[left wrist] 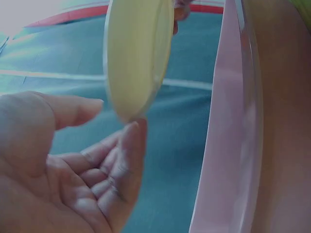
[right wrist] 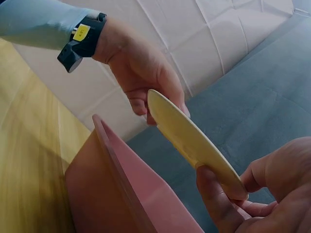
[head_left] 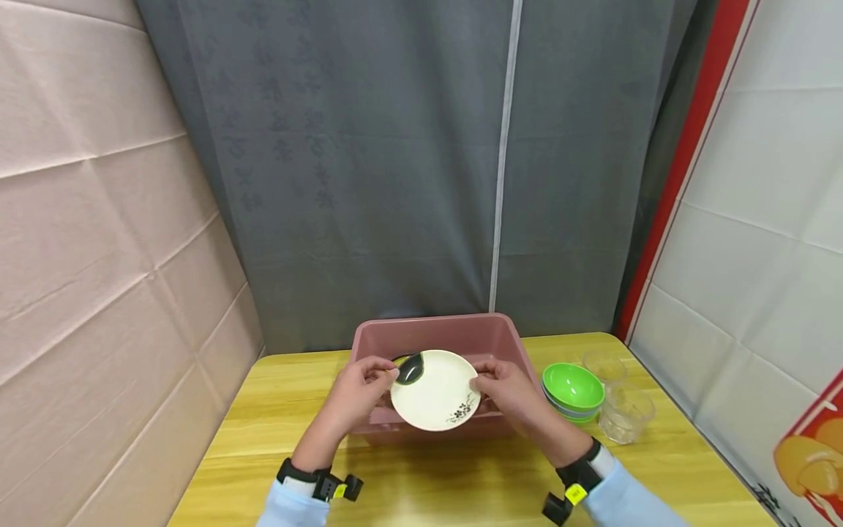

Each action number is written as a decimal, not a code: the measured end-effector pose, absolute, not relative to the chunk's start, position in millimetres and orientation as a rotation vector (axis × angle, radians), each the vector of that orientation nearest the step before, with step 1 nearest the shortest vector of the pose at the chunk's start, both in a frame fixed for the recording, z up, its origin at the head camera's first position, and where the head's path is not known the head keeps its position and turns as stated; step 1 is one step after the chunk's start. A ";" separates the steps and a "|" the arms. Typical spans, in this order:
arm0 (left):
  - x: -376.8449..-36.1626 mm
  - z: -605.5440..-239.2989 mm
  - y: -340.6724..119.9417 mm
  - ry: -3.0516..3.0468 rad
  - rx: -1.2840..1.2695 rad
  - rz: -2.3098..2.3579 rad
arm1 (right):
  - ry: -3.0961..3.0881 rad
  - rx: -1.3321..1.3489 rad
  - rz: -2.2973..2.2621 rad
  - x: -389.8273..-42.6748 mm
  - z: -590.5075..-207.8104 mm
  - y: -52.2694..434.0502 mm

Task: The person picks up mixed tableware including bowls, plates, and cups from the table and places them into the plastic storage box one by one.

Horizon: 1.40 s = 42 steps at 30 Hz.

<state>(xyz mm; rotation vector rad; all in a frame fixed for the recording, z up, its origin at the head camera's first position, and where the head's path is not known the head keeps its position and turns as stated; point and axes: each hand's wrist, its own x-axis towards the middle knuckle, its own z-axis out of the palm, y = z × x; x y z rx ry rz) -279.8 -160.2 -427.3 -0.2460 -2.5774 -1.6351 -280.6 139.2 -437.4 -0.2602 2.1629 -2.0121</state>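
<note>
- A creased, pale pink cloth wall (head_left: 125, 241) lines the left side of the scene, above a yellow wood-grain table (head_left: 263, 432).
- A person's left hand (head_left: 358, 391), below a black wrist strap (head_left: 285, 471) and a light-blue sleeve (head_left: 290, 509), meets the near end of a plate; the left wrist view shows its grip loose, thumb and forefinger parted, with a fingertip touching the rim.
- A pink, rounded rectangular basin (head_left: 437, 328) sits at the middle of the table, before a dark grey curtain (head_left: 362, 183) crossed by a thin white strip (head_left: 506, 132).
- The round, glossy white plate (head_left: 431, 395), bearing a dark leaf-shaped patch at upper left and a small black floral print at lower right, is held tilted above the basin, between the two hands.
- The right hand (head_left: 514, 395), also strapped and blue-sleeved, has its grip closed on the plate's right edge, thumb and fingers pinching opposite faces.
- A stack of round bowls (head_left: 571, 384), bright green on top, stands just beside the basin.
- Two clear drinking glasses, one nearer (head_left: 624, 419) and one farther (head_left: 602, 366), stand next to the bowls.
- A white panel (head_left: 757, 241) with a red band (head_left: 685, 168) closes off the right.
</note>
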 end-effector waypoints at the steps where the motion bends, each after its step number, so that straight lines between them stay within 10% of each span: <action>1: -279.7 -427.3 -164.7 -2.570 -0.241 -1.611 | 2.167 -0.261 -2.006 -281.2 -436.9 139.8; 19: -283.8 -465.1 -258.8 -2.653 -0.089 -0.991 | 2.146 -0.284 -2.011 -321.5 -433.3 158.2; 42: -291.4 -489.1 -269.6 -2.737 0.024 -1.027 | 2.357 -0.284 -1.606 -397.8 -447.0 130.0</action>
